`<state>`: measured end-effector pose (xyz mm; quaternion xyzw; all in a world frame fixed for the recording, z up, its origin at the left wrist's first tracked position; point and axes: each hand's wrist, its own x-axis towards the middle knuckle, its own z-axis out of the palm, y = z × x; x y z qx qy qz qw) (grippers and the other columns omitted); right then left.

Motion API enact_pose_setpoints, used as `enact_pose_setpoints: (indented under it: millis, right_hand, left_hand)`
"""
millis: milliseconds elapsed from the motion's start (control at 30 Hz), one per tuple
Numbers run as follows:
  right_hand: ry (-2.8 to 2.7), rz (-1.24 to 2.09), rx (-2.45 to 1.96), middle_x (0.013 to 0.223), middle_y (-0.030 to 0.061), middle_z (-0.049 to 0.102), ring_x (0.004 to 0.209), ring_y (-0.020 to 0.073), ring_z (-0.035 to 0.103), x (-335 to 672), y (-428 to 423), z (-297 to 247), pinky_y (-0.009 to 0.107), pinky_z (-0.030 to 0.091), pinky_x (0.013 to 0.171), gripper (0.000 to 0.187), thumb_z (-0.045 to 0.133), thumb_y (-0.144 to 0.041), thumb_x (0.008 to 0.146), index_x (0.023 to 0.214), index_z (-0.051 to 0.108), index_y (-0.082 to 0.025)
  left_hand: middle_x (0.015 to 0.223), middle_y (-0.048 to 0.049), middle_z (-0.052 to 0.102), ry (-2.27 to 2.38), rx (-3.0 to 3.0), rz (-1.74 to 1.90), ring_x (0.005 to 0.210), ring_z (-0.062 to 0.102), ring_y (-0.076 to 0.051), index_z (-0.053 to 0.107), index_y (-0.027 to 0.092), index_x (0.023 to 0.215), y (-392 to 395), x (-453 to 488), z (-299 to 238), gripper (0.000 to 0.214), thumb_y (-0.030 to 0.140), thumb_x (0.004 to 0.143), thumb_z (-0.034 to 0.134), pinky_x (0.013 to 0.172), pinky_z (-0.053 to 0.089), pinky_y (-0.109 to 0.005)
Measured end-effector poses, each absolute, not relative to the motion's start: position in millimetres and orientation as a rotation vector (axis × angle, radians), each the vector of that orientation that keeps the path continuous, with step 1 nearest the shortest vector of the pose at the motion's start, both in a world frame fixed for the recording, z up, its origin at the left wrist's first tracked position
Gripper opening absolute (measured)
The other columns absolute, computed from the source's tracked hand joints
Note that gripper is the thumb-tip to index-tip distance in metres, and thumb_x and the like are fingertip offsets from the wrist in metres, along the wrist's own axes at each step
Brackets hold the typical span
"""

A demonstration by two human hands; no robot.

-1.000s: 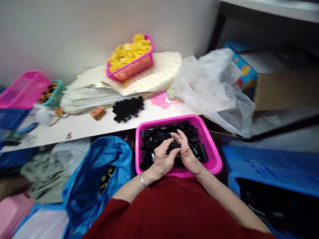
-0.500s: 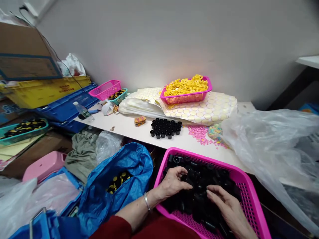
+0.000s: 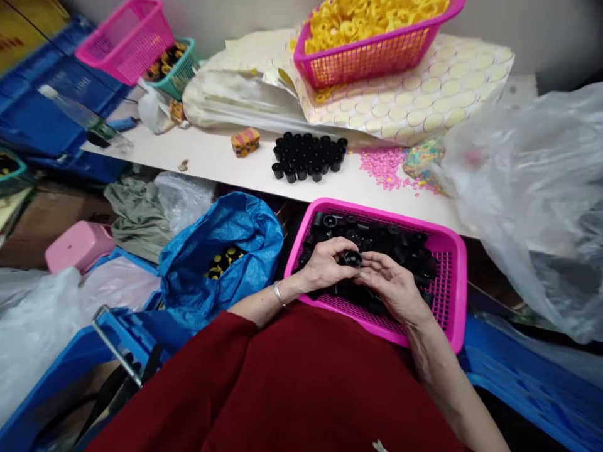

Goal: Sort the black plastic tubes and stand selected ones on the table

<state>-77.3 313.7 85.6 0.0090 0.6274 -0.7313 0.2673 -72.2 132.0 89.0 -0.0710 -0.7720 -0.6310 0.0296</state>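
A small round black plastic cap (image 3: 353, 258) is between my two hands, its hollow end facing up. My left hand (image 3: 327, 265) pinches it between thumb and fingers. From the other side my right hand (image 3: 389, 282) meets it with fingertips drawn together; whether they also hold a second piece I cannot tell. Both hands are over a pink mesh basket (image 3: 459, 282) full of loose black plastic pieces (image 3: 400, 245). Beyond the basket, several black caps (image 3: 308, 156) stand grouped on the white table (image 3: 211, 160).
Left of the basket a blue bag (image 3: 254, 232) holds black and yellow pieces. A pink basket of yellow rings (image 3: 367, 59) rests on patterned sheets (image 3: 438, 94). Small pink pieces (image 3: 384, 166) and a clear plastic bag (image 3: 527, 169) lie to the right. A bottle (image 3: 78, 113) lies far left.
My hands have come together, and a black cap now shows between them. The view has tilted down, bringing more of my red top into sight.
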Motion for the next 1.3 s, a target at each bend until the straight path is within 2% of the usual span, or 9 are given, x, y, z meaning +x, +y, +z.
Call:
enact_pose_setpoints:
  millis: [133, 267, 400, 533, 700, 833, 1033, 1167, 1300]
  right_hand:
    - [1.976, -1.744, 0.090, 0.096, 0.0069, 0.072, 0.081, 0.0192, 0.068, -83, 334, 83, 0.036, 0.058, 0.078, 0.050, 0.085, -0.050, 0.058, 0.095, 0.067, -0.021]
    - [2.211, -1.474, 0.057, 0.078, 0.0049, 0.070, 0.074, 0.0221, 0.065, -98, 353, 66, 0.036, 0.055, 0.067, 0.047, 0.080, -0.056, 0.058, 0.089, 0.068, -0.022]
    - [2.344, -1.298, -0.027, 0.076, 0.0065, 0.069, 0.065, 0.0228, 0.060, -111, 364, 62, 0.037, 0.049, 0.057, 0.049, 0.075, -0.061, 0.058, 0.088, 0.067, -0.023]
    - [2.419, -1.151, -0.023, 0.077, 0.0095, 0.069, 0.064, 0.0241, 0.061, -121, 363, 70, 0.040, 0.047, 0.058, 0.042, 0.073, -0.058, 0.060, 0.085, 0.066, -0.025]
    - [2.467, -1.087, -0.297, 0.074, 0.0106, 0.069, 0.066, 0.0285, 0.064, -130, 355, 62, 0.045, 0.049, 0.061, 0.034, 0.067, -0.059, 0.067, 0.084, 0.061, -0.030]
    - [2.534, -1.018, -0.465, 0.088, 0.0141, 0.070, 0.077, 0.0347, 0.066, -129, 355, 50, 0.052, 0.052, 0.070, 0.041, 0.065, -0.063, 0.068, 0.087, 0.061, -0.028]
    - [2.527, -1.084, -0.612, 0.104, 0.0126, 0.067, 0.098, 0.0319, 0.066, -114, 363, 52, 0.050, 0.053, 0.089, 0.044, 0.059, -0.062, 0.078, 0.098, 0.062, -0.023]
    - [2.634, -1.154, -0.550, 0.104, 0.0113, 0.065, 0.098, 0.0285, 0.064, -106, 367, 56, 0.046, 0.052, 0.089, 0.037, 0.058, -0.056, 0.082, 0.097, 0.061, -0.022]
    - [2.678, -1.180, -0.434, 0.105, 0.0111, 0.064, 0.095, 0.0263, 0.063, -97, 370, 60, 0.040, 0.054, 0.075, 0.034, 0.060, -0.050, 0.083, 0.099, 0.062, -0.020]
  left_hand:
    - [0.091, -0.0046, 0.070, -2.330, -0.188, -1.779, 0.088, 0.062, -0.019, 0.069, 0.019, 0.086, 116, -66, 91, 0.023, 0.021, 0.064, 0.076, 0.085, 0.051, -0.035]
    - [0.095, -0.0053, 0.071, -2.291, 0.009, -1.549, 0.091, 0.063, -0.019, 0.070, 0.020, 0.090, 78, -48, 86, 0.022, 0.021, 0.068, 0.072, 0.088, 0.050, -0.036]
    - [0.084, -0.0021, 0.068, -2.136, 0.575, -1.297, 0.080, 0.060, -0.016, 0.070, 0.019, 0.084, 18, -23, 82, 0.024, 0.019, 0.060, 0.073, 0.078, 0.049, -0.031]
    - [0.072, 0.0024, 0.062, -1.840, 0.977, -1.421, 0.065, 0.055, -0.011, 0.067, 0.016, 0.079, -31, -2, 84, 0.033, 0.020, 0.048, 0.078, 0.064, 0.046, -0.025]
    - [0.079, 0.0007, 0.066, -1.790, 0.836, -1.548, 0.074, 0.060, -0.012, 0.068, 0.015, 0.082, -34, -2, 90, 0.038, 0.019, 0.047, 0.082, 0.071, 0.048, -0.025]
    - [0.085, -0.0016, 0.069, -1.827, 0.699, -1.654, 0.083, 0.063, -0.015, 0.070, 0.016, 0.086, -14, -26, 90, 0.040, 0.017, 0.048, 0.083, 0.080, 0.050, -0.028]
    - [0.082, -0.0041, 0.070, -1.728, 0.478, -2.034, 0.073, 0.065, -0.016, 0.070, 0.016, 0.087, 3, -83, 99, 0.043, 0.025, 0.048, 0.087, 0.069, 0.052, -0.029]
    - [0.079, -0.0021, 0.068, -2.140, 0.311, -1.807, 0.072, 0.061, -0.016, 0.071, 0.016, 0.084, 6, -144, 100, 0.033, 0.020, 0.053, 0.082, 0.071, 0.049, -0.030]
    - [0.083, -0.0018, 0.068, -2.463, 0.201, -1.349, 0.079, 0.059, -0.019, 0.070, 0.017, 0.080, 15, -202, 82, 0.029, 0.006, 0.053, 0.071, 0.078, 0.045, -0.032]
